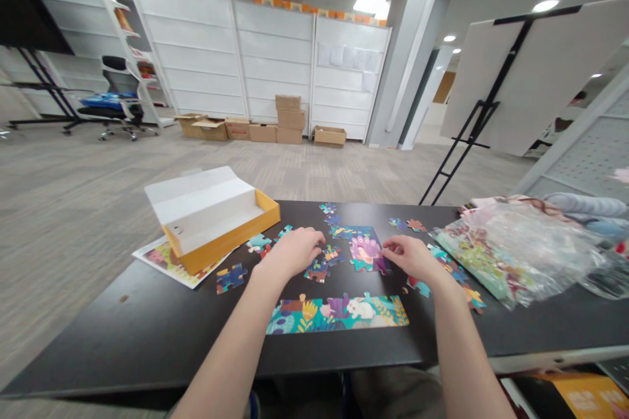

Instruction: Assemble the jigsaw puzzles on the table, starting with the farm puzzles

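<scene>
My left hand [295,252] hovers with loosely bent fingers, slightly apart, beside a cluster of loose jigsaw pieces [317,270]; nothing shows in it. The fingertips of my right hand [410,254] are pinched at the right edge of a joined puzzle section [364,249] with a purple figure on it. Nearer me lies a joined puzzle strip [339,314] with a white rabbit and flowers. More loose pieces [230,277] lie left of my left wrist, and several colourful pieces [449,265] are partly hidden behind my right forearm.
An open yellow box [228,232] rests on a picture sheet [196,281] at the left of the black table [147,334]. Clear plastic bags [531,249] crowd the right. Two pieces [416,225] lie near the far edge. Cardboard boxes [289,119] stand beyond on the floor.
</scene>
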The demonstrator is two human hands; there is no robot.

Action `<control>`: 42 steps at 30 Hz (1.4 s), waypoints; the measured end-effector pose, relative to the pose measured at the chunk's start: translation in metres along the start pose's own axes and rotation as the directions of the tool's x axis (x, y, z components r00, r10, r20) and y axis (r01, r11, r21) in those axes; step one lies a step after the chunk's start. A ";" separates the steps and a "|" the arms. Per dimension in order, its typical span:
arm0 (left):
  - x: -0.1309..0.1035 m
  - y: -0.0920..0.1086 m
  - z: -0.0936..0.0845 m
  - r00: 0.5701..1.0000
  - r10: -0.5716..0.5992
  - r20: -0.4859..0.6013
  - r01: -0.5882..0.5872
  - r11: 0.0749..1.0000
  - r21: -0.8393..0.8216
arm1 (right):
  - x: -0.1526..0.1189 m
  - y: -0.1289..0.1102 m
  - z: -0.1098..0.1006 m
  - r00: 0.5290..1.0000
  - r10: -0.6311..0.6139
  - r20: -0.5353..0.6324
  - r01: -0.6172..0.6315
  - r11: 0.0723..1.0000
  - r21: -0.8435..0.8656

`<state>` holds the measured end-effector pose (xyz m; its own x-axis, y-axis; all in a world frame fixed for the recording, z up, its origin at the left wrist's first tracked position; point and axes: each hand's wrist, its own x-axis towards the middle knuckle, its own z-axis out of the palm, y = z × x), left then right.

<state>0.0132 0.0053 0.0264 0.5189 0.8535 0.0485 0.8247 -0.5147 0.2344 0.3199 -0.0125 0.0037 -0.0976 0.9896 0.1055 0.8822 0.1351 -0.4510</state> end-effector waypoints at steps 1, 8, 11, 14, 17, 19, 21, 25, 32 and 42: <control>-0.002 -0.006 -0.003 0.999 -0.033 -0.001 0.033 0.999 0.000 | 0.000 -0.001 0.000 1.000 -0.004 -0.013 0.004 1.000 0.000; -0.017 -0.038 -0.017 0.980 -0.199 0.034 0.199 0.980 0.000 | 0.008 -0.013 0.006 0.994 -0.098 -0.058 0.096 0.995 -0.040; -0.021 -0.046 -0.018 0.978 -0.202 0.044 0.203 0.979 -0.015 | 0.028 -0.031 0.009 0.988 -0.143 -0.063 0.139 0.989 -0.057; -0.025 -0.051 -0.018 0.980 -0.193 0.039 0.194 0.981 -0.029 | 0.064 -0.059 0.014 0.992 -0.119 -0.047 0.114 0.988 -0.101; -0.028 -0.053 -0.022 0.981 -0.192 0.014 0.193 0.980 -0.052 | 0.106 -0.088 0.023 1.000 -0.005 -0.004 0.004 0.976 -0.216; -0.031 -0.053 -0.026 0.979 -0.203 0.002 0.202 0.977 -0.064 | 0.130 -0.104 0.033 0.999 0.041 0.008 -0.037 0.967 -0.252; -0.034 -0.052 -0.029 0.978 -0.209 0.004 0.208 0.975 -0.074 | 0.148 -0.114 0.044 0.997 0.076 0.025 -0.066 0.959 -0.274; -0.040 -0.054 -0.033 0.974 -0.226 0.023 0.227 0.970 -0.084 | 0.171 -0.121 0.063 0.987 0.149 0.054 -0.125 0.944 -0.304; -0.047 -0.058 -0.033 0.969 -0.247 0.019 0.248 0.965 -0.082 | 0.185 -0.111 0.076 0.996 0.091 0.025 -0.086 0.986 -0.146; -0.040 -0.036 -0.031 0.982 -0.191 -0.011 0.191 0.982 -0.010 | 0.151 -0.111 0.040 0.994 -0.109 0.002 0.105 0.957 0.272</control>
<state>-0.0446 -0.0076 0.0463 0.3497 0.9368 0.0132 0.9062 -0.3418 0.2489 0.1887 0.1242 0.0348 -0.1943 0.9690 0.1524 0.7084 0.2461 -0.6615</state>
